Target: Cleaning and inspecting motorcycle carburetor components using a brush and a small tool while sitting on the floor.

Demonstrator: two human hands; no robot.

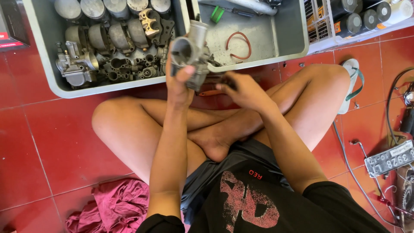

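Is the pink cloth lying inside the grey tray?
No, the pink cloth lies crumpled on the red floor beside the person's leg, far from the grey tray.

Person sits cross-legged on the floor (pixel 51 142). Left hand (pixel 179 84) holds a carburettor (pixel 189 54) above the knees; right hand (pixel 243 88) is just right of it. Far of the legs lie two trays: the left tray (pixel 43 56) holds pistons and carburettor parts, the right tray (pixel 297 26) a rubber ring (pixel 239 45). A cloth (pixel 116 207) lies near left. A sandal (pixel 351 84) lies right of the right knee.
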